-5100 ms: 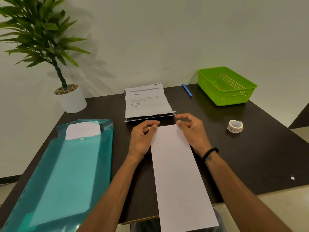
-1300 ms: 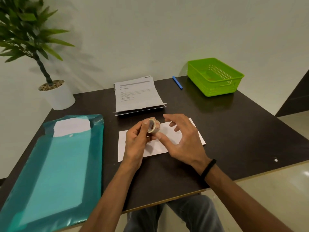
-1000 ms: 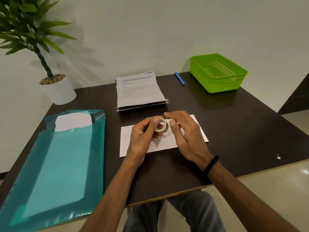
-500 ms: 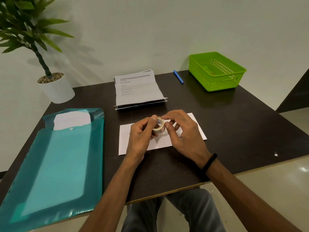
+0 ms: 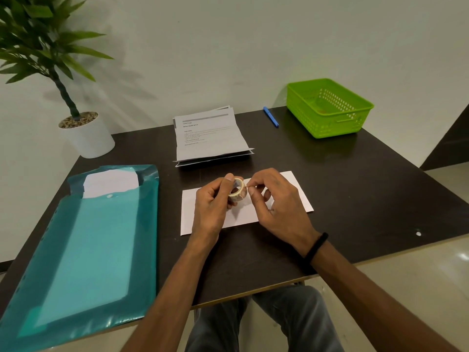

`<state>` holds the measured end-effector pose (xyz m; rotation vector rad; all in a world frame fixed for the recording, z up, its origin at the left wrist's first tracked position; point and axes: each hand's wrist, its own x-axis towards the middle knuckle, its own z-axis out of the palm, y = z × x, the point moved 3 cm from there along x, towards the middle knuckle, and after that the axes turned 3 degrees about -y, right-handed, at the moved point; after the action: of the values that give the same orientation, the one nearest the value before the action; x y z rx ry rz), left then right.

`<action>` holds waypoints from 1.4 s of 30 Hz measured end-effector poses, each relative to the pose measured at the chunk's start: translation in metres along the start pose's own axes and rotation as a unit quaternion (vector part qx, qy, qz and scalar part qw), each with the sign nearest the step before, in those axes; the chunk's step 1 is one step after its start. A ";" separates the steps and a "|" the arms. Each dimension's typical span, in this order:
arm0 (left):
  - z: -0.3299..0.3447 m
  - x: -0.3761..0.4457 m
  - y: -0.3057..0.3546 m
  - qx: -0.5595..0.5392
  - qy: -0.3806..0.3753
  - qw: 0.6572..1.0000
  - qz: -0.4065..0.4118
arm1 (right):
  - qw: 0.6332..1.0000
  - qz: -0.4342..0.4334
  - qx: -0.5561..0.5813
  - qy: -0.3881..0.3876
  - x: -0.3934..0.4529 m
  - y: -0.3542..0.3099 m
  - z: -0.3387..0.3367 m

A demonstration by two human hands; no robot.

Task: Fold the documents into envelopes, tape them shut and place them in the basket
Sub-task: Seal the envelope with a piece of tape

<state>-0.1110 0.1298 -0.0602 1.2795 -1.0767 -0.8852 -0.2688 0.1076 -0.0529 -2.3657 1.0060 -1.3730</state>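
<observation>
A: Clear, glossy plastic wound on a small ring: that is the roll of transparent tape, held just above the folded white paper envelope.

B: Who holds the roll?

A: The left hand grips it, thumb over the top and fingers curled underneath. The right hand pinches at the roll's rim with thumb and forefinger, its other fingers loosely bent. Whether a tape end has come free is too small to tell.

B: And the envelope itself?

A: It lies flat across the dark brown wooden table, long side running left to right, partly hidden under both hands.

B: What lies further out?

A: Beyond the hands sits a stack of printed white documents, the top sheet creased and lifted a little. To its right a blue pen lies near the far edge, and next to that stands the bright green perforated plastic basket at the far right corner. A teal plastic document folder covers the left side, white sheets showing at its open top.

B: Anything off the desk surface proper?

A: A green leafy plant in a white round pot stands at the far left corner against a pale plain wall. A black band circles the right wrist. Light glossy floor tiles show on the right, past the table edge, and the person's grey trousers appear below it.
</observation>
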 end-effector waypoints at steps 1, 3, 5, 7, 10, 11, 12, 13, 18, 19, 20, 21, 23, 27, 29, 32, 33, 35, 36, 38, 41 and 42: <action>0.000 0.000 0.000 -0.002 0.007 1.000 0.000 | 1.000 0.002 -0.001 -0.001 0.000 0.000 0.000; -0.001 0.002 -0.001 -0.003 0.021 1.000 0.000 | 1.000 0.006 -0.005 -0.006 0.000 0.000 0.001; -0.002 0.003 -0.003 -0.001 0.032 0.999 0.001 | 1.000 0.009 -0.007 -0.008 0.001 -0.001 0.000; -0.004 0.003 -0.004 -0.004 0.051 0.999 0.003 | 1.000 0.017 0.004 -0.002 0.001 -0.002 -0.001; -0.008 0.004 -0.004 -0.034 0.092 0.995 -0.005 | 0.997 0.054 0.045 0.039 0.003 0.000 -0.008; -0.008 0.005 -0.004 -0.039 0.095 0.995 -0.006 | 0.995 0.071 0.055 0.054 0.004 0.001 -0.011; -0.008 0.005 -0.004 -0.036 0.092 0.995 -0.004 | 0.992 0.090 0.064 0.068 0.004 0.003 -0.013; -0.007 0.004 -0.005 -0.027 0.085 0.996 0.000 | 0.988 0.112 0.075 0.081 0.004 0.005 -0.014; -0.003 0.004 -0.004 0.019 0.069 0.997 0.027 | 0.950 0.243 0.139 0.140 0.002 0.022 -0.021; -0.003 0.004 -0.004 0.024 0.068 0.997 0.030 | 0.940 0.264 0.153 0.152 0.002 0.024 -0.023; -0.003 0.005 -0.003 0.034 0.064 0.997 0.032 | 0.931 0.279 0.169 0.162 0.001 0.026 -0.025; -0.001 0.005 -0.002 0.045 0.055 0.997 0.035 | 0.924 0.288 0.188 0.169 0.000 0.028 -0.026; 0.004 0.004 0.001 0.070 0.030 0.996 0.044 | 0.911 0.292 0.243 0.160 -0.001 0.031 -0.027; 0.027 0.008 0.012 0.052 -0.014 0.998 0.044 | 0.901 0.273 0.323 0.098 0.000 0.031 -0.028; 0.042 0.014 0.016 0.029 -0.025 0.999 0.033 | 0.894 0.281 0.337 0.088 0.000 0.030 -0.030; 0.060 0.027 0.011 0.034 -0.041 0.998 0.015 | 0.873 0.313 0.348 0.134 -0.003 0.039 -0.034; 0.064 0.031 0.009 0.051 -0.048 0.997 0.016 | 0.870 0.320 0.340 0.156 -0.003 0.044 -0.036; 0.068 0.034 0.006 0.103 -0.053 0.993 0.030 | 0.873 0.328 0.307 0.190 -0.001 0.055 -0.042; 0.068 0.034 0.004 0.136 -0.051 0.988 0.047 | 0.875 0.334 0.285 0.203 0.001 0.061 -0.045; 0.064 0.030 0.002 0.218 -0.036 0.970 0.106 | 0.873 0.355 0.242 0.230 0.005 0.075 -0.054; 0.059 0.018 0.000 0.352 -0.013 0.915 0.199 | 0.864 0.371 0.209 0.269 0.011 0.094 -0.066; 0.058 0.016 -0.003 0.417 0.003 0.885 0.206 | 0.867 0.373 0.193 0.269 0.014 0.098 -0.068</action>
<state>-0.1618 0.0970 -0.0629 1.6325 -1.7414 -0.0553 -0.3647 0.0352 -0.0563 -1.1046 1.4031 -1.6863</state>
